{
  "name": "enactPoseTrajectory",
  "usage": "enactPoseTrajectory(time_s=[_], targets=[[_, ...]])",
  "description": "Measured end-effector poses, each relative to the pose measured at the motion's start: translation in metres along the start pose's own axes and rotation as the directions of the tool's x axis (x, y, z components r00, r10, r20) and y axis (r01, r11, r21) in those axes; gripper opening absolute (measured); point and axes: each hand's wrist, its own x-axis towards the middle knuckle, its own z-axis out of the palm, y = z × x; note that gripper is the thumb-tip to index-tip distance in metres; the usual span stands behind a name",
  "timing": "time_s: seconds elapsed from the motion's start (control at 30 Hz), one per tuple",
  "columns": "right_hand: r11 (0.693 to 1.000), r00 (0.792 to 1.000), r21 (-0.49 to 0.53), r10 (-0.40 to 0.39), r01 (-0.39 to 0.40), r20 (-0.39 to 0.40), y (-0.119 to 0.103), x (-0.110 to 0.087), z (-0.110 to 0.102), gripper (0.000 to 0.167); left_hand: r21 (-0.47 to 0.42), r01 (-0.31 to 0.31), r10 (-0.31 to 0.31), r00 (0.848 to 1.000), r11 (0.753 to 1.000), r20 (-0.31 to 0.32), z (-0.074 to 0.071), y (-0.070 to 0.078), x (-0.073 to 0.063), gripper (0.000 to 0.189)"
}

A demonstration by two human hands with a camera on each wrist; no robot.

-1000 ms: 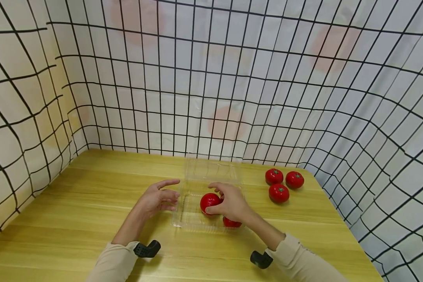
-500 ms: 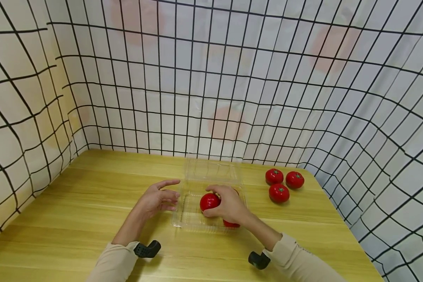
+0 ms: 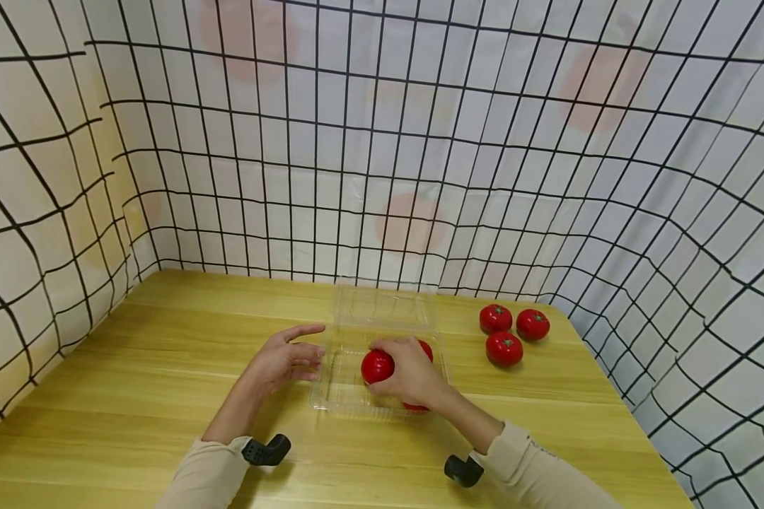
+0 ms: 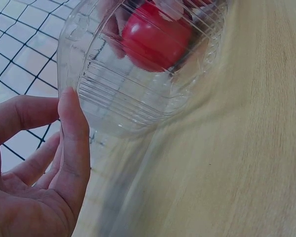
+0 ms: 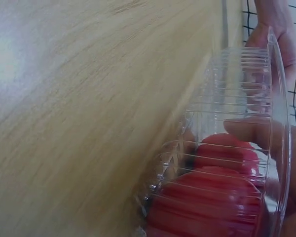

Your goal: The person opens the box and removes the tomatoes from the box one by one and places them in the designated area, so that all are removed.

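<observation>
A clear plastic clamshell box (image 3: 350, 404) lies with its lid folded back at the middle of the table. My right hand (image 3: 414, 371) reaches into it and grips a red tomato (image 3: 378, 366), fingers round the far side and thumb on the near side. Partly hidden by that hand, a second tomato (image 3: 427, 349) and a third tomato (image 3: 415, 406) sit along the box's right side. At the left rim is my left hand (image 3: 288, 360), its fingers extended. The left wrist view shows its fingertips against the rim, with the gripped tomato (image 4: 155, 39) visible through the plastic.
Several more tomatoes are grouped on the table to the right of the box, among them a front tomato (image 3: 504, 349). The wooden table (image 3: 165, 353) is enclosed by white walls (image 3: 382, 141) with black grid lines. The transparent lid (image 3: 385, 307) lies behind the box.
My right hand has shifted slightly left and closed more firmly round its tomato, which has moved a little left. More of the tomato behind the hand now shows. My left hand stays put.
</observation>
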Motion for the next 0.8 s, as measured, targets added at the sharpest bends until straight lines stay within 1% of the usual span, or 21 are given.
enactPoseTrajectory(time_s=[0.17,0.47,0.7,0.8], targets=[[0.999,1.000,-0.032,-0.001,0.000,-0.007,-0.0011,-0.0003,0.0006,0.065,-0.001,0.000,0.000,1.000,1.000,0.007,0.0002,0.0002,-0.0004,0.062],[0.992,1.000,-0.124,-0.030,0.029,-0.009,0.0008,-0.0001,0.0049,0.068,0.002,-0.003,0.003,1.000,1.000,0.013,0.0000,0.0001,-0.0008,0.063],[0.993,0.999,-0.119,-0.028,0.023,-0.037,0.0007,-0.0020,0.0056,0.062,0.009,-0.004,0.004,1.000,1.000,0.014,0.0007,-0.0004,-0.0010,0.063],[0.995,0.999,-0.097,-0.005,0.000,-0.051,-0.0006,-0.0022,0.0050,0.059,0.013,-0.003,0.003,1.000,1.000,0.012,0.0007,-0.0004,-0.0010,0.064]])
